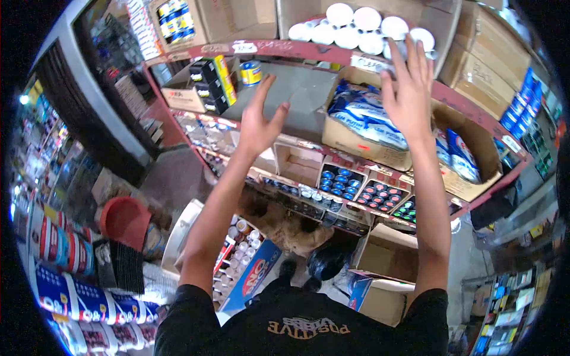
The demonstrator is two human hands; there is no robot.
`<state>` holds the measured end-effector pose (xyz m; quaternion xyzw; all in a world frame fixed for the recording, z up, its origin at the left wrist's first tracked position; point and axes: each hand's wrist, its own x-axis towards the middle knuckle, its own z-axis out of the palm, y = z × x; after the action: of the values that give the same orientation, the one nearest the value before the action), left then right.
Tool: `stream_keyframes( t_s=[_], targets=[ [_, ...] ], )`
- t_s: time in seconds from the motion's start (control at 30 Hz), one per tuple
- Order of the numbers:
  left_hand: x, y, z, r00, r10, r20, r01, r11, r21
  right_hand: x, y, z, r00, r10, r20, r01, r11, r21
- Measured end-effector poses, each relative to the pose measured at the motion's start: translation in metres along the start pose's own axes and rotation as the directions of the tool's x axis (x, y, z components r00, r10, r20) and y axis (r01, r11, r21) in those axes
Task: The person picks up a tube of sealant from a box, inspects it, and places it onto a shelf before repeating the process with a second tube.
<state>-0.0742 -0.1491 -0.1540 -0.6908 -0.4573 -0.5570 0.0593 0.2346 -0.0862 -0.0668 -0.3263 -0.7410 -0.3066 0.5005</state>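
My left hand is raised in front of a red shelf, fingers apart, its tips touching the near edge of a flat grey box lying on that shelf. My right hand is lifted higher, open with fingers spread, just in front of the shelf rail under a stack of white round cans. Neither hand holds anything. A cardboard carton of blue and white bags sits between my two hands.
Cartons with coloured can lids line the lower shelf. Brown cardboard boxes stand at the upper right. On the floor are an open empty carton, a blue box of small cans and a red bucket.
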Motion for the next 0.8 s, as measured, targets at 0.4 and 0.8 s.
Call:
stream_keyframes(
  t_s=[0.4, 0.8],
  targets=[
    [-0.353, -0.051, -0.070, 0.468, -0.884, -0.002, 0.884, 0.468, 0.004, -0.195, -0.123, 0.029, 0.889, 0.188, 0.417, -0.390, 0.787, 0.478],
    [-0.576, -0.021, -0.122, 0.063, -0.984, -0.164, 0.989, 0.040, 0.144, -0.386, -0.290, 0.063, 0.367, -0.164, 0.916, -0.763, 0.510, 0.397]
  ],
)
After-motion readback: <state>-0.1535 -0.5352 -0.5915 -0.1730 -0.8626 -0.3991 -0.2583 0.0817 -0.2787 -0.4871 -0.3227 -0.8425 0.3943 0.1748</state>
